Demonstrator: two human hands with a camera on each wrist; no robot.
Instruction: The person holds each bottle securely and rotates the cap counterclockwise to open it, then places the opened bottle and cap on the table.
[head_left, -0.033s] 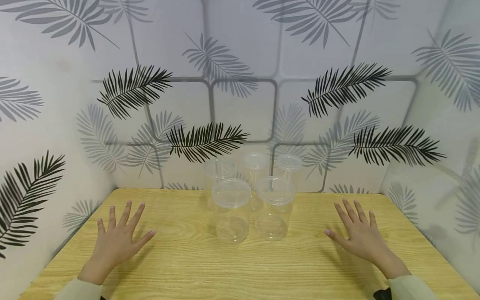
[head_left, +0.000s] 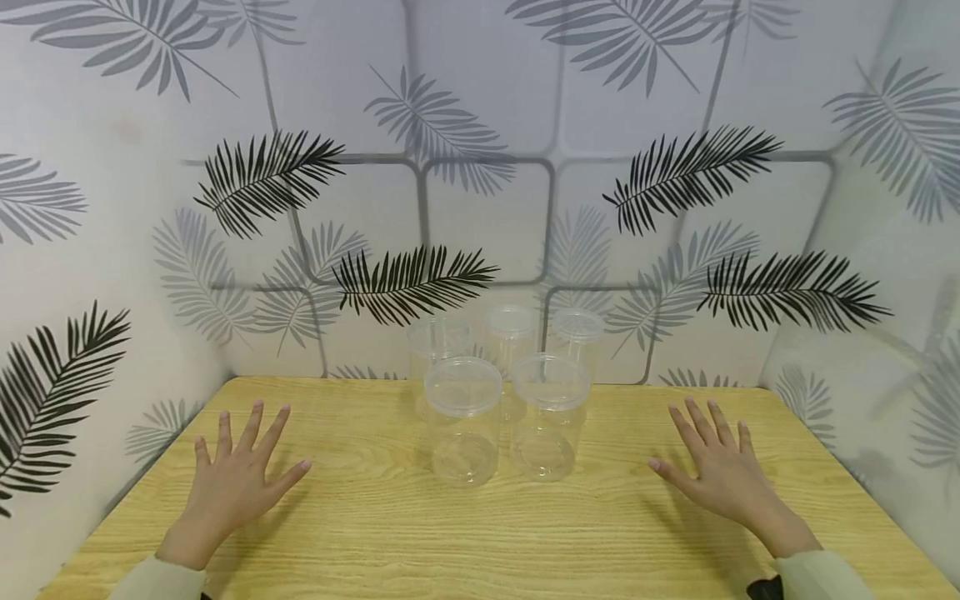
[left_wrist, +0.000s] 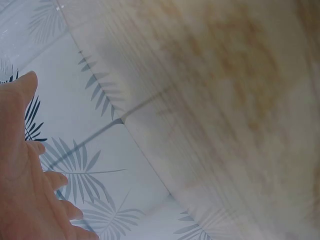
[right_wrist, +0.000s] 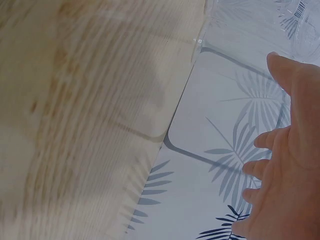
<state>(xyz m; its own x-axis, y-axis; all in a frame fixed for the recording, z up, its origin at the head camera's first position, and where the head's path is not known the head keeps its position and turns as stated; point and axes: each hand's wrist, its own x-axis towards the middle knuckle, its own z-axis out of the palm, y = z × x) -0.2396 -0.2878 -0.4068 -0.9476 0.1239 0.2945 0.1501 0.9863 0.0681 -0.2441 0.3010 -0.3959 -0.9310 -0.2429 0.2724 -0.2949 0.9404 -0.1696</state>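
Five clear jars (head_left: 543,421) stand together at the far middle of the tabletop (head_left: 360,525), between left hand (head_left: 234,483) and right hand (head_left: 723,479), both spread and empty; handling seems not yet begun, and a next move would call for reaching inward.

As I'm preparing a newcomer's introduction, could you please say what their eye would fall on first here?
Probably the black, feathery leaf prints on the pale patterned wall. Before it, five clear, cylindrical plastic jars stand grouped on the yellow wooden table, with the bare left hand and bare right hand spread on either side.
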